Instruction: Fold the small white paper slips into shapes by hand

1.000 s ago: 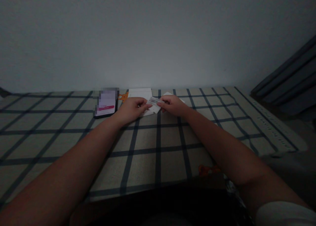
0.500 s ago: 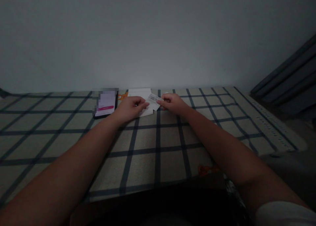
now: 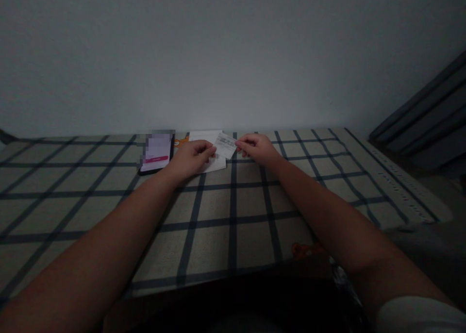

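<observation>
A small white slip of paper with printed lines is stretched between my two hands. My left hand pinches its left edge with thumb and fingers. At the slip's right corner, my right hand closes thumb and fingertips on it. Beneath my left hand and partly behind the slip lies a larger white sheet or booklet, much of it covered. Just left of that hand rests a phone with a lit screen and a pink bar near the bottom.
A checked cloth covers the table, with orange printed figures on it. Behind the table rises a plain wall. Dark folded fabric hangs at the right, past the cloth's lettered edge.
The slip has been spread flatter and shows more of its printed face. My right hand has risen slightly, its fingers now at the slip's right corner. My left hand has barely moved.
</observation>
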`<state>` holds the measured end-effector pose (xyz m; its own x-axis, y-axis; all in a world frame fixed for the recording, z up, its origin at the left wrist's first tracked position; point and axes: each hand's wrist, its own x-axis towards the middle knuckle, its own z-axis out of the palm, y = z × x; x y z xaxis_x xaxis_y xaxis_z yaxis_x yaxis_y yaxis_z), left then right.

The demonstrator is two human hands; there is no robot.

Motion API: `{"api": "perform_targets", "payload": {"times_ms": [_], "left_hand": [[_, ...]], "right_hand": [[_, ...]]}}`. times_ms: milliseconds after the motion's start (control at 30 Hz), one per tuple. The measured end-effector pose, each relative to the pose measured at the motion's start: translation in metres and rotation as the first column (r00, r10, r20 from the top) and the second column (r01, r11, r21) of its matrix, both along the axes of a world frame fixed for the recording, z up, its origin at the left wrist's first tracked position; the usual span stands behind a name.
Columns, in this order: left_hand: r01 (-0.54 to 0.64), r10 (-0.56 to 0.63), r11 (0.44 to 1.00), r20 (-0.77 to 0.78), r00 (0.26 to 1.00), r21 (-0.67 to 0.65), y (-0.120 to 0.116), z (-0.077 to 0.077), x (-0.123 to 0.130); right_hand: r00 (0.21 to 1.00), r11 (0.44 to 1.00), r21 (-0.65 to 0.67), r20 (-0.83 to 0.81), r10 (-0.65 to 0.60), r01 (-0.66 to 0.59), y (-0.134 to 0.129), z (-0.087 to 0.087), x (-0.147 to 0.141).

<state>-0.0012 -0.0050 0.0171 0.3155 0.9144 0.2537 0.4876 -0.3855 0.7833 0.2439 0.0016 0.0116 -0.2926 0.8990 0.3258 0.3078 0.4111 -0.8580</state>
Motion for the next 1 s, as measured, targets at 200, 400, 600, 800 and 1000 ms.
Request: {"api": "perform_targets", "payload": {"times_ms": [200,400,600,800,1000], "left_hand": [[0.011,-0.011,1.0,0.007,1.0,0.01,-0.0076,0.0084,0.001],[-0.002,0.002,1.0,0.111,0.994,0.006,-0.0065,0.006,0.0046],[-0.029,0.018,0.998,0.186,0.982,0.055,-0.003,0.0038,0.0059],[-0.031,0.046,0.997,0.234,0.971,-0.069,-0.0063,0.0096,0.0069],[0.115,-0.055,0.974,0.287,0.956,-0.196,-0.011,0.0034,0.0095]], "right_hand": [[0.997,0.998,0.008,0.042,0.065,-0.066,-0.0031,0.0022,0.0],[0.994,0.995,-0.02,0.047,0.098,-0.097,-0.0047,0.0037,0.0001],[0.993,0.992,-0.067,0.045,0.106,-0.103,-0.0038,0.0003,-0.0002],[0.987,0.987,-0.06,0.051,0.151,-0.148,-0.0033,-0.0004,-0.0006],[0.986,0.983,-0.086,-0.021,0.163,-0.164,-0.0021,-0.0013,-0.0017]]}}
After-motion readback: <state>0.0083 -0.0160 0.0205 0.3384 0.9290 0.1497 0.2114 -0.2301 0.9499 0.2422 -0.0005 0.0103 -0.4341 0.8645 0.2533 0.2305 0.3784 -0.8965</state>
